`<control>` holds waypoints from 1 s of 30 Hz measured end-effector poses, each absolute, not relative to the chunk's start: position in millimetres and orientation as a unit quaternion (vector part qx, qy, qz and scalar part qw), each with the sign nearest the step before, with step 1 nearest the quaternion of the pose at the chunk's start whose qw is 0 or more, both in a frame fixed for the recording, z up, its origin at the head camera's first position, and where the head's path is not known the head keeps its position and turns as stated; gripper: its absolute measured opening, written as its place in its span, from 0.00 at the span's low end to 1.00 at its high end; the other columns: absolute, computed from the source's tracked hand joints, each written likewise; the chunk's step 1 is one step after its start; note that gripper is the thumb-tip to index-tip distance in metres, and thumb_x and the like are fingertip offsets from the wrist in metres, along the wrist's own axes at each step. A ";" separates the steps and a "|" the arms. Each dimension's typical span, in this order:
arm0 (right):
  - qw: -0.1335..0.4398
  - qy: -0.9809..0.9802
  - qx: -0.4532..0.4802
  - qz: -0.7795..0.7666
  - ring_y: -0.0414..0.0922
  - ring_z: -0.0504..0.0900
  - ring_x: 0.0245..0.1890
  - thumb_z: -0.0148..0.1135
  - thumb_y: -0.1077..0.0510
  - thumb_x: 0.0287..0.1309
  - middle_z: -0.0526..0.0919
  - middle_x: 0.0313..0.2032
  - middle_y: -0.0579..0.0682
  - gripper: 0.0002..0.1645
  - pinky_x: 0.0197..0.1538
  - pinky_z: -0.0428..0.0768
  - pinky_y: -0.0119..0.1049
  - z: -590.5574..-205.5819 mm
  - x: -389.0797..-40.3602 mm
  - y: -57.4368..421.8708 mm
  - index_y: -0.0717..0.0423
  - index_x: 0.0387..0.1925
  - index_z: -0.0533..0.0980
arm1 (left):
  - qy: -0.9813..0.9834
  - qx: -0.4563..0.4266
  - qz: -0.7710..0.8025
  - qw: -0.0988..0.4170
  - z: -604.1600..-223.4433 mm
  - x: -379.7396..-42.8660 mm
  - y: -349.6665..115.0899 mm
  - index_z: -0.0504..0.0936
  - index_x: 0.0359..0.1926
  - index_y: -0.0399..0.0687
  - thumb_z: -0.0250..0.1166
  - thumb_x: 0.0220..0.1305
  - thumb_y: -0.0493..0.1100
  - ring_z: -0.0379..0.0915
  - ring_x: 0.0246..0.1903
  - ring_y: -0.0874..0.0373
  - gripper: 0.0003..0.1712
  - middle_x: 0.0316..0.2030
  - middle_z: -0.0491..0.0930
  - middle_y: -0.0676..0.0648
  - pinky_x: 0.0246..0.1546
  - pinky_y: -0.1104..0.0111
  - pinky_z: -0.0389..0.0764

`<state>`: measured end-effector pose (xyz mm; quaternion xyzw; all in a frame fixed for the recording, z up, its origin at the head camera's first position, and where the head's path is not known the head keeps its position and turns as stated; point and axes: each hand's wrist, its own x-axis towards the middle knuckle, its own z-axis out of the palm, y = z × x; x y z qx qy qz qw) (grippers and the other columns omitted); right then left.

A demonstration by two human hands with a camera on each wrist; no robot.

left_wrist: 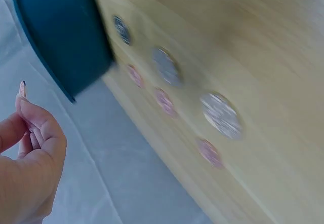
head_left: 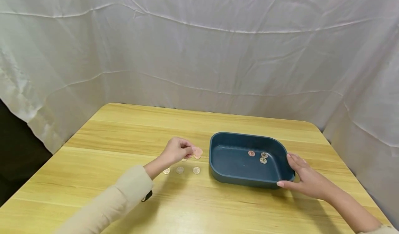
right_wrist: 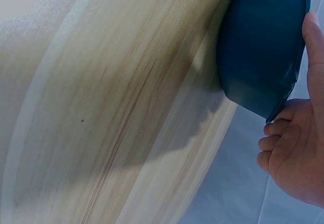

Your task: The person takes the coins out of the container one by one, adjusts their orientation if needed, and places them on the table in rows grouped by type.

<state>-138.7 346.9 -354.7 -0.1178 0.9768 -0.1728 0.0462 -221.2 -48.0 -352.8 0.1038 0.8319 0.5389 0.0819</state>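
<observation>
My left hand [head_left: 177, 151] pinches a copper-coloured coin [left_wrist: 23, 88] between thumb and fingertips, above the table just left of a dark blue plastic tub [head_left: 230, 163]. Several more coins lie below and around this hand. In the left wrist view they show as larger silvery coins [left_wrist: 221, 115] and smaller pinkish ones [left_wrist: 209, 153], somewhat blurred. At the tub's right end, my right hand [head_left: 308, 180] grips the rim, with the thumb on one side of the corner and fingers on the other. One copper coin [head_left: 251, 153] and two yellowish coins [head_left: 263, 160] lie inside the tub.
Everything stands on a light wood table [head_left: 124, 130] with rounded far corners. A pale cloth curtain [head_left: 199, 53] hangs behind it and along both sides. Something small and black [head_left: 147, 196] shows at the left sleeve's cuff.
</observation>
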 end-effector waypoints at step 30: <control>0.048 0.978 -0.114 -0.170 0.73 0.48 0.65 0.65 0.37 0.47 0.50 0.67 0.73 0.62 0.57 0.55 0.70 -353.7 -137.6 345.8 0.74 0.67 0.48 | 0.902 0.024 0.423 0.087 -382.2 -238.5 -156.7 0.77 0.29 0.32 0.54 0.65 0.33 0.66 0.20 0.62 0.10 0.20 0.76 0.46 0.23 0.73 0.71</control>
